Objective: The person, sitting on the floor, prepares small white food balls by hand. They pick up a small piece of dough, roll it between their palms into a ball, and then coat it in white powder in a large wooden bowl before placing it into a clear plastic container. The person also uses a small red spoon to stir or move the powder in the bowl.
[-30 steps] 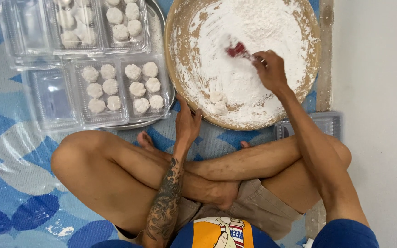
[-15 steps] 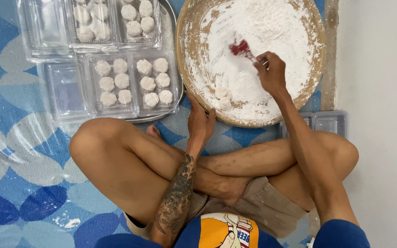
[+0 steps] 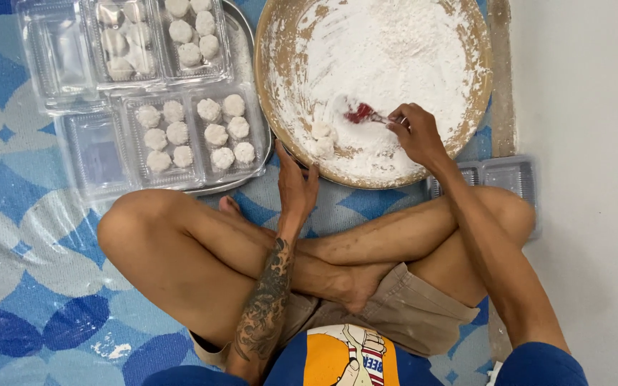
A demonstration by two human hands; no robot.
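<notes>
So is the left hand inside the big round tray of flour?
No, the left hand rests on the outer rim of the round tray, outside the flour.

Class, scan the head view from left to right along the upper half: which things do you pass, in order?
Empty clear lid → clear trays of white balls → left hand → red tool → right hand → round floured tray's rim.

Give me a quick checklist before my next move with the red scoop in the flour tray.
1. Right hand grips the red scoop: ok.
2. Left hand steadies the round tray at its near rim: ok.
3. Flour-coated balls lie beside the scoop: ok.
4. Open clear boxes hold filled rows: ok.
5. Free slots left in those boxes: cannot tell.
</notes>
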